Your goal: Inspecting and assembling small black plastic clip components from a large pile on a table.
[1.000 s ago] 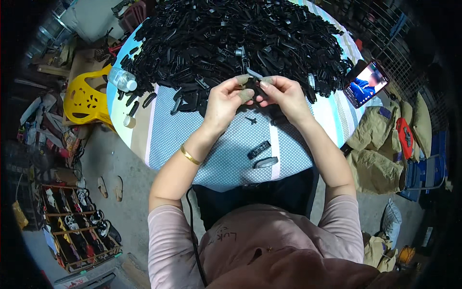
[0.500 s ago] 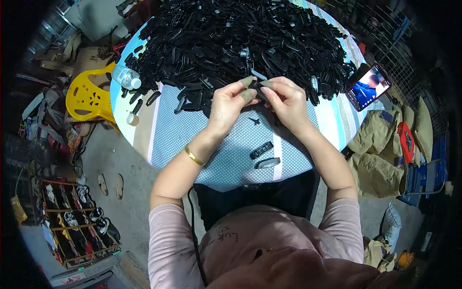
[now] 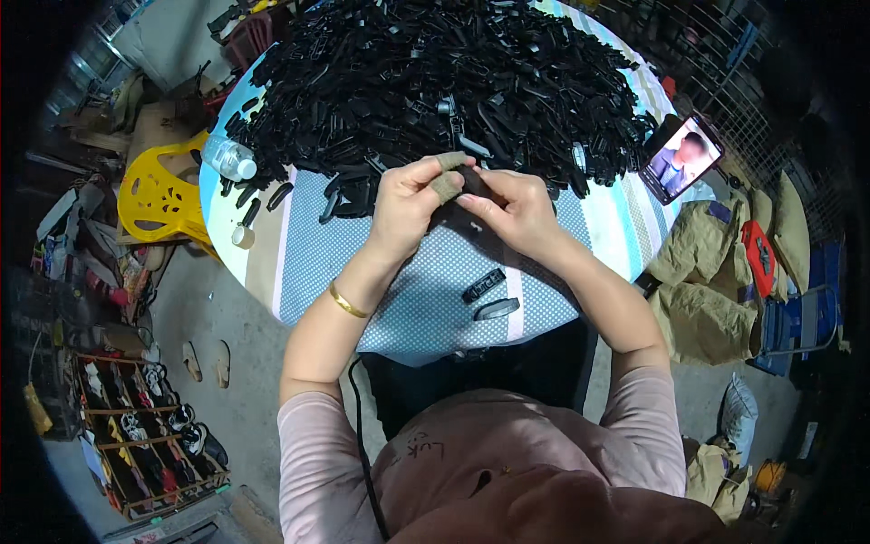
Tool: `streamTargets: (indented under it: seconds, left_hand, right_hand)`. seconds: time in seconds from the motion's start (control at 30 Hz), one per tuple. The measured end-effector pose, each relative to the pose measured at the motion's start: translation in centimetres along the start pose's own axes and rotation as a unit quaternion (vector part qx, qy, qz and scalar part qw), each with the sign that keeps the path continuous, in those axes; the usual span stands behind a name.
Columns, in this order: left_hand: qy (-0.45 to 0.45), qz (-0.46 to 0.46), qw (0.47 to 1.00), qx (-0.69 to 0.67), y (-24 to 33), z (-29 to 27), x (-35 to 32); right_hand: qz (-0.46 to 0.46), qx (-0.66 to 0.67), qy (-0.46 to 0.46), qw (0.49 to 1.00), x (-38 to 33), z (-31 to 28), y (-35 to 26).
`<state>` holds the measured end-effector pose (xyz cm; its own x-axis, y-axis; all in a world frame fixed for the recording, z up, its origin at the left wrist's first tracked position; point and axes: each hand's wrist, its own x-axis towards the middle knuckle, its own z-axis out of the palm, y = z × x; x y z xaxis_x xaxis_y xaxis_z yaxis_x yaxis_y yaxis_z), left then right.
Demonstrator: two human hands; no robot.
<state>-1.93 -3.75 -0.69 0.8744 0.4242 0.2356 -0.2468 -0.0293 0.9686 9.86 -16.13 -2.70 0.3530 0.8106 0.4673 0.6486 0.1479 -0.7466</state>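
Note:
My left hand (image 3: 405, 204) and my right hand (image 3: 524, 215) meet over the table at the near edge of a big heap of black plastic parts (image 3: 408, 82). Both are closed, fingertips pinched round a small black plastic piece (image 3: 468, 186), mostly hidden by the fingers. Greenish cloth covers wrap the thumb and forefinger of the left hand, and a gold bangle circles that wrist. Nearer to me on the patterned cloth lie a ridged black part (image 3: 483, 286) and a smooth oval black part (image 3: 497, 309).
A clear plastic bottle (image 3: 228, 158) lies at the table's left, with a small pale cap-like cup (image 3: 242, 237) nearer. A phone (image 3: 681, 160) with a lit screen stands at the right edge. Beyond are a yellow chair (image 3: 159, 192), brown sacks (image 3: 702, 326) and a shoe rack (image 3: 149, 435).
Both hands have shifted slightly left and closer together, with fingers wrapped further over the piece. The view has moved slightly, and the phone's picture has changed.

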Motion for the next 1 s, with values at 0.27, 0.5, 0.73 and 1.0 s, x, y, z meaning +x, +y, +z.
streamTargets:
  seconds: [0.27, 0.5, 0.73, 1.0]
  left_hand:
    - [-0.141, -0.064, 0.971, 0.181, 2.6, -1.5, 0.3]
    - [-0.193, 0.073, 0.88, 0.429, 1.8, -0.6, -0.6]
    - [-0.161, 0.06, 0.794, 0.584, 1.7, -3.3, -1.1]
    - [-0.084, 0.111, 0.834, 0.534, 0.6, -2.1, 0.3]
  right_hand:
    - [0.041, 0.069, -0.129, 0.988, 1.2, -4.1, 1.2]
    - [-0.063, -0.318, -0.086, 0.942, 0.6, -2.5, 0.8]
    - [-0.047, -0.396, -0.083, 0.914, 0.0, -1.7, 0.8]
    - [-0.03, -0.131, 0.001, 0.991, 0.9, -2.2, 1.2]
